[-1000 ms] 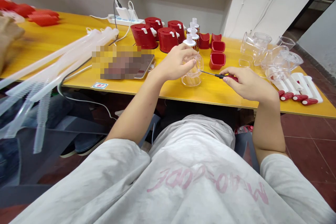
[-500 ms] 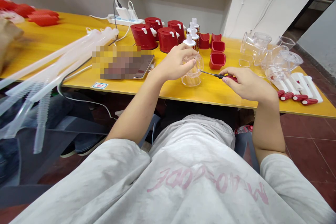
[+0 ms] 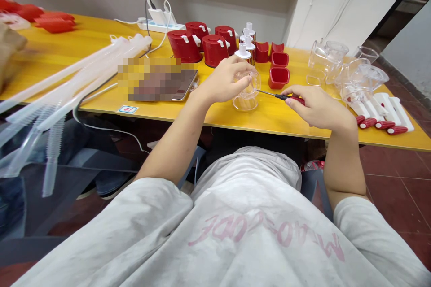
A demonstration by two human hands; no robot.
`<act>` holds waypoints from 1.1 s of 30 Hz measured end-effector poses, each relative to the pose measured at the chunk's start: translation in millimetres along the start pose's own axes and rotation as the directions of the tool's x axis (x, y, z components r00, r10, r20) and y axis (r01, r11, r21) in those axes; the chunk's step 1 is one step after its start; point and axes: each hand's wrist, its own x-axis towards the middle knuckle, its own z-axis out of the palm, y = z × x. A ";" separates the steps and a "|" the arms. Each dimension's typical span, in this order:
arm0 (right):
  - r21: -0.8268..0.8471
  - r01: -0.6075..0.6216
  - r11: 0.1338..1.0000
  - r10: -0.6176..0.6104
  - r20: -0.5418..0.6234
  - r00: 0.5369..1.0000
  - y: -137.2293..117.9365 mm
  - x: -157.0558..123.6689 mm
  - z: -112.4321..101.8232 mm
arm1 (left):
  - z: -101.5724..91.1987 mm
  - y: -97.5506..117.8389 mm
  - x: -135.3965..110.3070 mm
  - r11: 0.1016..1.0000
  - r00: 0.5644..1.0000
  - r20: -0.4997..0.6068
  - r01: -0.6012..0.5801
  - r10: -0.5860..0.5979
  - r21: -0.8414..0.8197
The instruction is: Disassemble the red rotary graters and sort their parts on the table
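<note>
My left hand (image 3: 229,80) is closed on a clear plastic cup-like part (image 3: 245,102), gripping it from above and the left near the table's front edge. In my right hand (image 3: 318,106) is a screwdriver (image 3: 282,97) with a red and black handle. Its thin metal shaft points left, and the tip meets the right side of the clear part. Whether the tip sits on a screw is too small to tell. Just behind the clear part stand several white-capped cylinders (image 3: 243,53) and red square cups (image 3: 279,78).
Several red round housings (image 3: 215,51) stand at the back. More clear plastic parts (image 3: 358,78) and white-and-red handles (image 3: 392,114) lie to the right. On the left are a tablet-like device (image 3: 183,85), long translucent tubes (image 3: 84,71), cables and a power strip (image 3: 161,24).
Hardly anything differs. Both hands, the screwdriver and the clear part keep nearly the same positions.
</note>
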 end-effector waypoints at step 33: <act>-0.088 0.056 0.995 -0.069 -0.155 0.986 -2.7 -2.6 2.3 | 0.6 -0.3 -0.8 0.999 1.000 0.000 0.008 -0.008 0.039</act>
